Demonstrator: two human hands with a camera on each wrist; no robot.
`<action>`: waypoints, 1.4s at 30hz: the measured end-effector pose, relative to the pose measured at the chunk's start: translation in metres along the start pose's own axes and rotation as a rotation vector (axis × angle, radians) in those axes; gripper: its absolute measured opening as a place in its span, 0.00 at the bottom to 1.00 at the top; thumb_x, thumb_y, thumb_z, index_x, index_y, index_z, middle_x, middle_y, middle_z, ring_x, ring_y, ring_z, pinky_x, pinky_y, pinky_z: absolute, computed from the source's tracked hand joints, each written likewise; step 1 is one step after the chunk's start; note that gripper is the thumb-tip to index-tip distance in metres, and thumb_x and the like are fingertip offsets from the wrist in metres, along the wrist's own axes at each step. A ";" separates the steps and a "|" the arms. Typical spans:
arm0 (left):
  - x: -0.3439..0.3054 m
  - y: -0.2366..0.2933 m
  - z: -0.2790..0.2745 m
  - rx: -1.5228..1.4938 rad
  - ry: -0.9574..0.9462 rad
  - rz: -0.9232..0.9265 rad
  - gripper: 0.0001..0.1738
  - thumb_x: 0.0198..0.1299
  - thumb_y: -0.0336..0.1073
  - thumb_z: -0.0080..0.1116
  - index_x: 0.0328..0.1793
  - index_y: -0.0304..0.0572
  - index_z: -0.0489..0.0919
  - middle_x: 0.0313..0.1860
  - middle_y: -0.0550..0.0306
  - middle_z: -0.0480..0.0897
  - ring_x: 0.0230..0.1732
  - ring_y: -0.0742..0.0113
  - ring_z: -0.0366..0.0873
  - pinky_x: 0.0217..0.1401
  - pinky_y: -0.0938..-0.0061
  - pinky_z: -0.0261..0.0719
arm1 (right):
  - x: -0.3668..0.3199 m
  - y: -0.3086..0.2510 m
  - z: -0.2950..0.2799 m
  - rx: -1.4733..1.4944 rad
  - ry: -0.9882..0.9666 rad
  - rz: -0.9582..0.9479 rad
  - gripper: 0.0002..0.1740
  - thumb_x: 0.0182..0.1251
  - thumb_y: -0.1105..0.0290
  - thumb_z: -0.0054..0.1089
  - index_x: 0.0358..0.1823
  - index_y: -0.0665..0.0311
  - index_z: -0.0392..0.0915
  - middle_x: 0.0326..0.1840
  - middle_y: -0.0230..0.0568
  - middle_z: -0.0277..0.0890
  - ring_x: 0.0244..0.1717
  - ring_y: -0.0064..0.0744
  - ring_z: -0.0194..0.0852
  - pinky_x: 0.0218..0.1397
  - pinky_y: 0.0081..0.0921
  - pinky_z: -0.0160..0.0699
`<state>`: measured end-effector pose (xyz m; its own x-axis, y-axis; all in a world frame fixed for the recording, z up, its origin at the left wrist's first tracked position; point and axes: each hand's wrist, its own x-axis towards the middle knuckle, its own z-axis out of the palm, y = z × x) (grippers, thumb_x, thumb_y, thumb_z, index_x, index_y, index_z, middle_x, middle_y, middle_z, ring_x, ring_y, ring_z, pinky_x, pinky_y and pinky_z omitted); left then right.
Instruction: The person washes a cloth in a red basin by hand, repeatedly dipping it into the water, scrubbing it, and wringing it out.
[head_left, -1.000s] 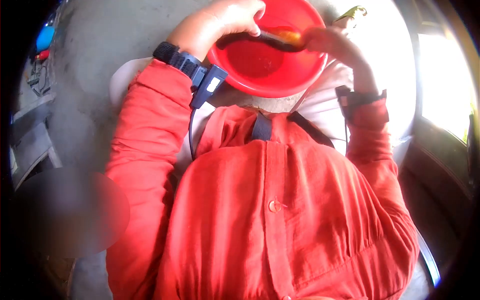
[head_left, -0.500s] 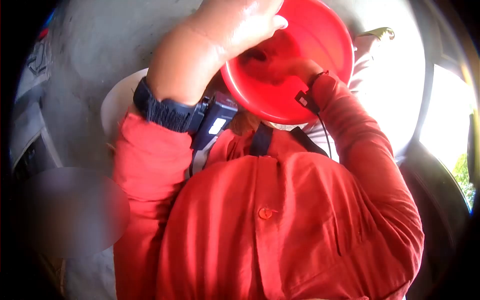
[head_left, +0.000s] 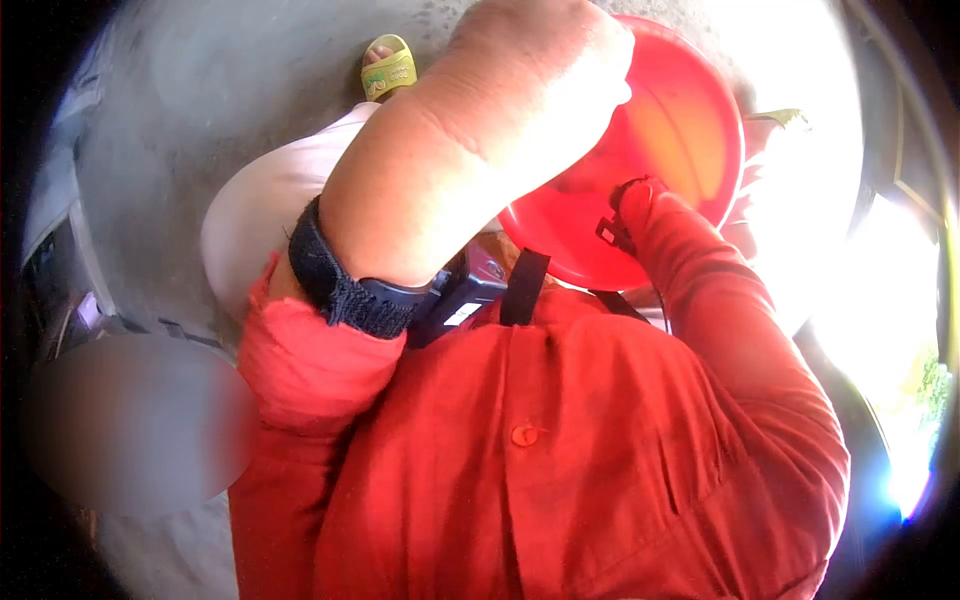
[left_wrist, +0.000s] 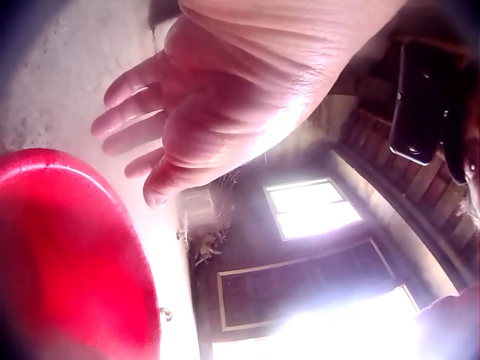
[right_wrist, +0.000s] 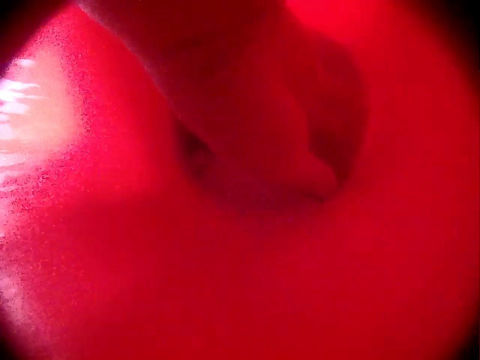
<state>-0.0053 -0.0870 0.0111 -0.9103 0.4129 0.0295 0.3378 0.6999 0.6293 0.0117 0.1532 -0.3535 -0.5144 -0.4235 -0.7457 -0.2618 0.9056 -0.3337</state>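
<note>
My left hand (head_left: 575,60) is stretched out beside the left rim of a red plastic basin (head_left: 705,110). In the left wrist view this left hand (left_wrist: 202,112) shows its wet-looking palm and straight, slightly spread fingers, with nothing in it. The basin (left_wrist: 82,191) lies just below its fingertips. My right hand reaches down inside the basin; in the head view only its wrist end shows well. In the right wrist view the right hand (right_wrist: 247,112) is dim and blurred, fingertips down at the basin's red inside (right_wrist: 240,292); I cannot tell what it holds.
A foot in a yellow-green slipper (head_left: 390,68) stands on the grey floor (head_left: 240,60) left of the basin. Another slipper (head_left: 785,118) shows at the right. My pale trouser leg (head_left: 265,200) is bent beside the basin.
A long dark thing with an orange patch, earlier between both hands over the basin, is out of sight. The left hand has let go and stretched out; the right has gone down into the basin.
</note>
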 end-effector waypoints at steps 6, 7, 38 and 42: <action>0.010 0.002 0.013 -0.076 0.068 0.039 0.09 0.55 0.34 0.58 0.31 0.34 0.78 0.27 0.39 0.80 0.32 0.43 0.81 0.39 0.56 0.79 | -0.010 0.001 -0.002 -0.106 -0.027 -0.017 0.12 0.61 0.75 0.52 0.44 0.68 0.79 0.39 0.39 0.80 0.43 0.29 0.75 0.49 0.25 0.72; 0.009 0.005 0.008 -0.053 0.040 0.029 0.09 0.55 0.34 0.59 0.30 0.34 0.78 0.26 0.38 0.80 0.32 0.42 0.81 0.38 0.56 0.79 | -0.012 -0.002 -0.004 -0.113 -0.029 -0.032 0.12 0.60 0.75 0.52 0.43 0.68 0.79 0.39 0.39 0.80 0.43 0.29 0.75 0.48 0.25 0.72; 0.036 0.006 0.112 -0.484 -0.483 0.091 0.19 0.52 0.40 0.66 0.49 0.43 0.80 0.36 0.54 0.84 0.39 0.64 0.82 0.43 0.71 0.76 | -0.396 -0.156 -0.244 0.785 1.118 -0.486 0.12 0.56 0.77 0.53 0.40 0.74 0.79 0.31 0.40 0.78 0.25 0.25 0.74 0.28 0.16 0.72; 0.034 0.010 0.141 -1.282 -0.659 -0.184 0.22 0.58 0.45 0.63 0.55 0.46 0.77 0.42 0.57 0.83 0.43 0.62 0.80 0.50 0.67 0.76 | -0.423 -0.158 -0.262 0.884 1.132 -0.747 0.13 0.57 0.78 0.52 0.42 0.77 0.77 0.34 0.44 0.78 0.26 0.29 0.75 0.29 0.19 0.75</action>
<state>0.0008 0.0165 -0.0908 -0.5239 0.8112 -0.2597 -0.5325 -0.0740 0.8432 0.0564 0.1833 0.1654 -0.9062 -0.1895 0.3780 -0.3951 0.0609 -0.9166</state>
